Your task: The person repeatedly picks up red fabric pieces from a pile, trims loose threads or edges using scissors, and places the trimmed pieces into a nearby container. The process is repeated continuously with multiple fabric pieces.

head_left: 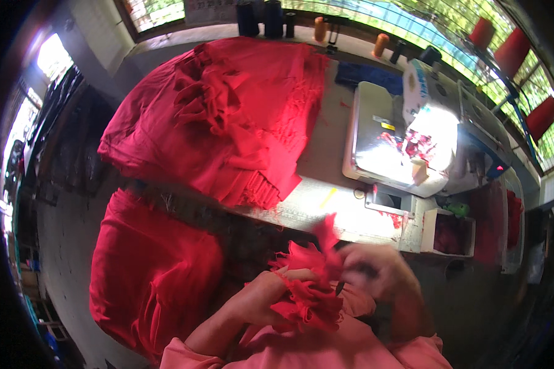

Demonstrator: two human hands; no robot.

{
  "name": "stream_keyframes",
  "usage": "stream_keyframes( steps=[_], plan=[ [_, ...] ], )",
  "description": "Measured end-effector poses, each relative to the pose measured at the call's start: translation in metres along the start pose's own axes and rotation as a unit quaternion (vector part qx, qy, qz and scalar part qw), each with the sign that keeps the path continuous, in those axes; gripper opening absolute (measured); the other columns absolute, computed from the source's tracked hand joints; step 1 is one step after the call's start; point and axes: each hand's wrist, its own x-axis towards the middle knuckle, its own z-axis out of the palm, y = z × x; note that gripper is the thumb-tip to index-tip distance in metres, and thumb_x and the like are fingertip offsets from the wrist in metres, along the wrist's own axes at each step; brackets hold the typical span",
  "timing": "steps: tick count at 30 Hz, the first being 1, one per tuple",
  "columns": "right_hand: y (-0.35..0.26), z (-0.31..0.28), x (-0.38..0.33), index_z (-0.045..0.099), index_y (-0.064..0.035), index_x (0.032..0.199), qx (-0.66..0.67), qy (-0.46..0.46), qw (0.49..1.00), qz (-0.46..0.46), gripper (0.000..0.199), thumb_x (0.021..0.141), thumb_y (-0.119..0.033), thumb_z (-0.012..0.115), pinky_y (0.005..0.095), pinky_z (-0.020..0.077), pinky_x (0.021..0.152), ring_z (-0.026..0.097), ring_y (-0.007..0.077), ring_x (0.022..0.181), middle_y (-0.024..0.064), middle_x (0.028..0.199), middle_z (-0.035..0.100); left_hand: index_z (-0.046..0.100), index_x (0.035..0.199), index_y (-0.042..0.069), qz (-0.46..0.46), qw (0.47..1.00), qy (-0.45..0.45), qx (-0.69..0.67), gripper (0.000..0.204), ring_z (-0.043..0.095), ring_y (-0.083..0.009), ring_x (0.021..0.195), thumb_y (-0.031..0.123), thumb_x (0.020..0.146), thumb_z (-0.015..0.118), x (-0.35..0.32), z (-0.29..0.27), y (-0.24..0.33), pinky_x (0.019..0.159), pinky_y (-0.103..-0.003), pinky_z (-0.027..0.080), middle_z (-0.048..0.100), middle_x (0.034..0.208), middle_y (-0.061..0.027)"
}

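In front of my body, a bunch of frayed red cloth pieces is held in my left hand, its fingers closed round the folds. My right hand is at the right side of the bunch, blurred by motion, with its fingers curled in. Something small and dark shows by those fingers, too smeared to name. One strip of the cloth sticks up between the hands. On the table ahead lies a large pile of red fabric, with loose ruffled pieces on top and frayed edges toward the right.
A white sewing machine with its lamp lit stands at the right of the table. An open box adjoins the table's front edge. More red fabric hangs at my left. Thread spools line the window sill; red cones stand at far right.
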Motion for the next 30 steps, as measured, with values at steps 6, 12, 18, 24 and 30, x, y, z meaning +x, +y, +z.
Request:
stream_keyframes(
  steps=[6,12,18,24,30],
  plan=[
    [-0.001,-0.008,-0.044,0.053,-0.0040,0.087,0.013,0.035,0.997,-0.070,0.031,0.058,0.001,0.061,0.0311,0.0449,0.062,0.055,0.0264,0.070,0.0096,0.077,0.054,0.036,0.117,0.002,-0.028,0.990,-0.029,-0.138,0.075,0.049,-0.0171,0.098,0.007,0.052,0.073,0.039,0.038,0.009,0.085,-0.030,0.038,0.051,0.105,-0.0081],
    [0.005,-0.040,-0.115,0.056,-0.0029,0.092,0.001,0.195,0.975,-0.109,0.024,0.070,-0.007,0.061,0.0287,0.0463,0.067,0.057,0.0215,0.080,0.0097,0.090,0.057,0.044,0.107,0.002,-0.013,0.989,-0.135,-0.063,0.070,0.051,-0.0173,0.094,0.006,0.046,0.077,0.095,0.070,0.034,0.083,-0.030,0.039,0.052,0.101,-0.0086],
    [0.056,-0.063,-0.207,0.057,-0.0040,0.082,0.198,0.592,0.775,0.094,0.017,0.081,-0.020,0.051,0.0237,0.0425,0.055,0.053,0.0101,0.061,0.0044,0.071,0.057,0.048,0.104,0.002,0.167,0.950,-0.150,-0.216,0.066,0.044,-0.0222,0.105,0.021,0.048,0.078,0.186,0.137,0.115,0.086,-0.036,0.036,0.047,0.108,-0.0107],
    [0.076,-0.036,-0.242,0.057,-0.0039,0.082,0.237,0.578,0.764,0.164,0.020,0.082,-0.023,0.050,0.0234,0.0411,0.053,0.051,0.0091,0.057,0.0039,0.068,0.056,0.046,0.096,0.000,0.564,0.816,-0.016,0.124,0.053,0.053,-0.0183,0.084,0.019,0.056,0.075,0.348,0.247,0.192,0.074,-0.030,0.043,0.053,0.094,-0.0106],
    [0.102,-0.017,-0.252,0.056,-0.0032,0.086,0.242,0.588,0.757,0.152,0.016,0.083,-0.018,0.050,0.0166,0.0318,0.041,0.047,0.0053,0.052,0.0055,0.072,0.058,0.042,0.107,0.004,0.440,0.880,-0.180,-0.022,0.062,0.049,-0.0220,0.096,0.014,0.056,0.074,0.427,0.336,0.141,0.081,-0.031,0.040,0.052,0.100,-0.0115]
  ],
)
